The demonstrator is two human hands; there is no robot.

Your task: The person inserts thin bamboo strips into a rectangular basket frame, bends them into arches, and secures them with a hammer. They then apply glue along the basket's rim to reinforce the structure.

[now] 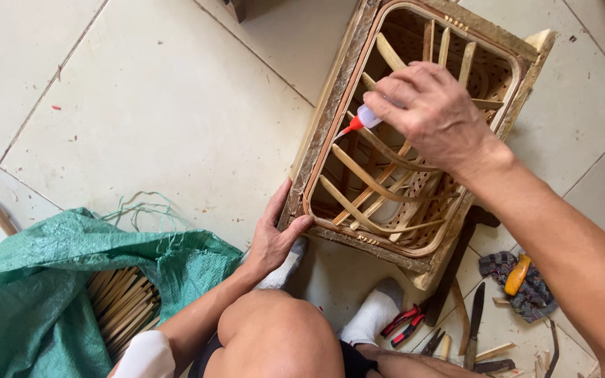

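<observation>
Basket: our bamboo basket (393, 140) sits inside a rectangular wooden frame (316, 140) on the tiled floor (176, 105), just ahead of our knees, tipped so that we look into its open mouth.
Right hand: our right hand (428, 112) is closed around a small glue bottle (367, 117), red nozzle (348, 128) pointing down-left at the rim on the near long side.
Left hand: our left hand (274, 234) is spread narrow over the frame's lower corner, thumb on the top edge, fingers down the outside, steadying it.
Done so far: we judge the body well along; the curved bamboo ribs (372, 185) are in and a reddish rim band (330, 119) runs round the mouth.
Left to do: gluing looks to be mid-way; we cannot tell which parts of the rim already carry glue.
Edges: the nozzle is just beside the rim's inner edge, ribs crowd close under our right hand, and the frame wall stands right by the nozzle.
Open room: bare tiles lie wide to the left and far side of the frame.
Clutter: a green sack (57, 280) of bamboo strips (124, 301) sits by our left forearm; red-handled pliers (404, 323), a blade (475, 322) and a cloth with an orange handle (517, 274) lie to the lower right, near our socked feet (376, 311).
</observation>
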